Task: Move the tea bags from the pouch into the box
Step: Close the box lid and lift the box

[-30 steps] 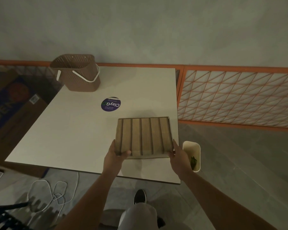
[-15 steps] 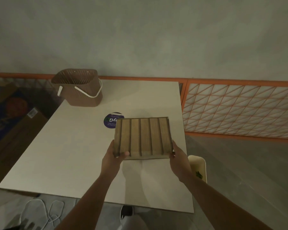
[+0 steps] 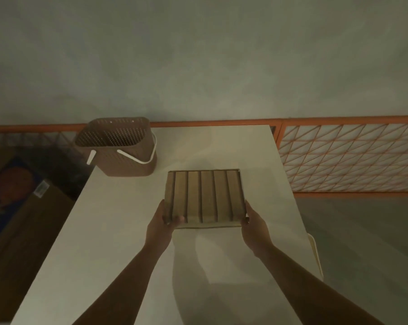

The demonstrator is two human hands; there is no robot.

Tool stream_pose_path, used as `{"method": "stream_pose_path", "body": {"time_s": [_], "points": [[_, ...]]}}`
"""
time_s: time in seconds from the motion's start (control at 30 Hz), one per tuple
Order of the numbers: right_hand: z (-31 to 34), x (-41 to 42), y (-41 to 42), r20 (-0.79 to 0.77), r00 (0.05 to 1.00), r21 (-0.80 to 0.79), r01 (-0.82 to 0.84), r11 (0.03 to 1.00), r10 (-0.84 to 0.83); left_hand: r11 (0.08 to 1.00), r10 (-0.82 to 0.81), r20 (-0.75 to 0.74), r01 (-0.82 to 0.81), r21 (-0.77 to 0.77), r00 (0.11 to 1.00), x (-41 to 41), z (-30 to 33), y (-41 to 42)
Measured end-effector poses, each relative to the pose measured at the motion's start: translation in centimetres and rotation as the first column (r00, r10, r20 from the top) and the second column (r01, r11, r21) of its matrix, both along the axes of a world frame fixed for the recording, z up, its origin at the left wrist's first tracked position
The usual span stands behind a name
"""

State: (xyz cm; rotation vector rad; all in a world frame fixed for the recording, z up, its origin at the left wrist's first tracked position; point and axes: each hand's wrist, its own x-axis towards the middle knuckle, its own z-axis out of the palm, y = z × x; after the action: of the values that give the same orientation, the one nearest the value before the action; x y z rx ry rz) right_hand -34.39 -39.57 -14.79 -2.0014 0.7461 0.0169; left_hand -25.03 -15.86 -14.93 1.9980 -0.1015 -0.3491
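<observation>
Left hand [image 3: 160, 223] and right hand [image 3: 253, 222] grip the slotted box [image 3: 204, 197] by its near corners, above the surface [image 3: 118, 231], near the basket [image 3: 118, 146].

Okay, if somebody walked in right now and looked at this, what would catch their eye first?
Probably the wooden box with its row of narrow slots, held over the middle of the pale table by the left hand and right hand at its near corners. Next, the brown perforated basket with a white handle at the table's far left corner, and the orange lattice railing to the right.
</observation>
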Motion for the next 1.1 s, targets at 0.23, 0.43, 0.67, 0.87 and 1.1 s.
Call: {"method": "stream_pose_path", "body": {"time_s": [0.23, 0.43, 0.67, 0.87, 1.1], "points": [[-0.8, 3.8, 2.9, -0.038, 0.997, -0.011, 0.066, 0.998, -0.067, 1.0, -0.027, -0.005, 0.027, 0.011, 1.0, 4.5, -1.4, 2.4], [0.6, 4.5, 4.6, 0.077, 0.986, 0.092, 0.138, 0.986, -0.145, 0.999, 0.033, -0.06, -0.035, -0.022, 0.998, 4.8, -2.1, 3.1], [-0.6, 5.8, 5.1, 0.107, 0.979, 0.2, 0.151, 0.968, -0.174, 0.983, 0.105, -0.101, -0.119, -0.139, 0.989, 4.6, -2.1, 1.3], [-0.8, 7.7, 3.7, 0.082, 0.984, 0.176, 0.14, 0.974, -0.157, 0.972, 0.147, -0.077, -0.158, -0.172, 0.986, 6.3, -2.8, 0.1], [-0.9, 11.3, 0.7, 0.111, 0.987, 0.176, 0.095, 0.98, -0.116, 0.964, 0.12, -0.106, -0.142, -0.224, 0.987, 10.6, -2.5, -3.1]]}}
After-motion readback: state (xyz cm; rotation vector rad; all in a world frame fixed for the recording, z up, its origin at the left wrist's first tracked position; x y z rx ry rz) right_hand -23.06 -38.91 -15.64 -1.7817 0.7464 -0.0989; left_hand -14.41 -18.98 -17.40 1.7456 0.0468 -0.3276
